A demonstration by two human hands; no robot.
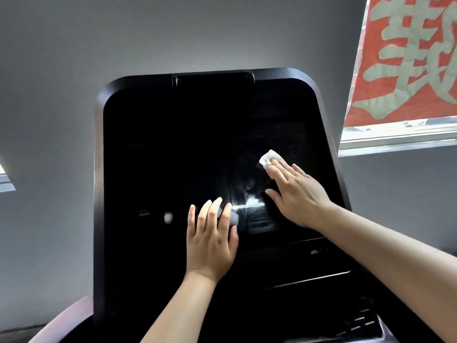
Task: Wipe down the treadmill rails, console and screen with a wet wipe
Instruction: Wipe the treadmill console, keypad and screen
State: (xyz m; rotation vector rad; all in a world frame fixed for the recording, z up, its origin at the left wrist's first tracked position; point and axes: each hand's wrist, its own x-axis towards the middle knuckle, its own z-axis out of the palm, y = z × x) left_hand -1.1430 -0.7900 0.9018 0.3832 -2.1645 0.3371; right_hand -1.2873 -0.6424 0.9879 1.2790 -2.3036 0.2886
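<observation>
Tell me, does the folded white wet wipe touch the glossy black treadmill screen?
Touching. The head view shows the right hand pressing the white wet wipe flat against the black screen, no gap visible.

Both my arms bare, reaching forward and up. Left hand [210, 240]: palm down, fingers [215, 209] straight and slightly spread, pointing up, laid flat, holding nothing. Right hand [295, 191]: further forward and higher, angled up-left, fingers extended flat and pressing down through the tips, thumb splayed out to the left. Right forearm comes in from lower right.
</observation>
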